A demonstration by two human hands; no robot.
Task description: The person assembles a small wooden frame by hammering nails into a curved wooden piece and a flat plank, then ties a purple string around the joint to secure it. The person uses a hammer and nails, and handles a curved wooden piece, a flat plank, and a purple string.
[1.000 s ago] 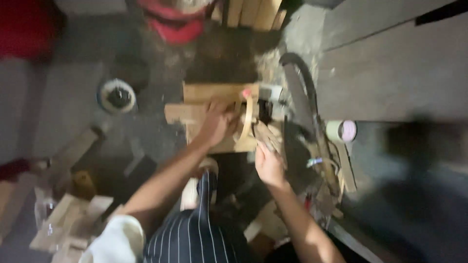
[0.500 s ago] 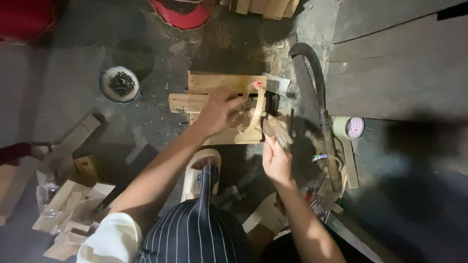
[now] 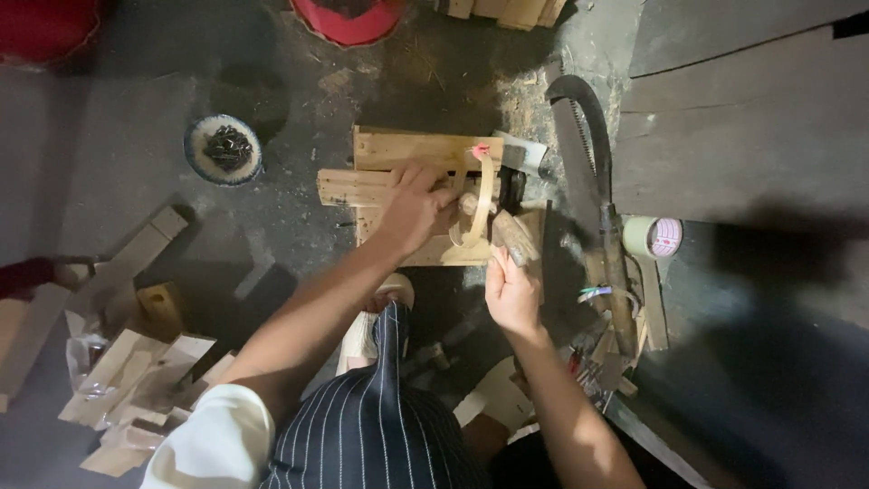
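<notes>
A small wooden block bench (image 3: 398, 154) stands on the floor in front of me. My left hand (image 3: 415, 206) rests on its top and presses down a thin curved strip of wood (image 3: 482, 206) with a pink tip. My right hand (image 3: 511, 288) grips the brown wooden handle of a tool (image 3: 514, 237), probably a hammer, whose dark head lies against the strip at the bench's right side. My striped trouser leg (image 3: 380, 407) and a sandalled foot (image 3: 367, 326) are below the bench.
A curved hand saw (image 3: 588, 163) lies right of the bench, with a roll of tape (image 3: 654, 237) beside it. A bowl of dark nails (image 3: 224, 148) sits at the left. Wood offcuts (image 3: 127, 371) pile at lower left. A red tub (image 3: 348, 16) is at the top.
The view has shifted a little, so the bench sits lower in the frame. My right hand has dropped slightly with the tool handle. My left hand stays on the strip.
</notes>
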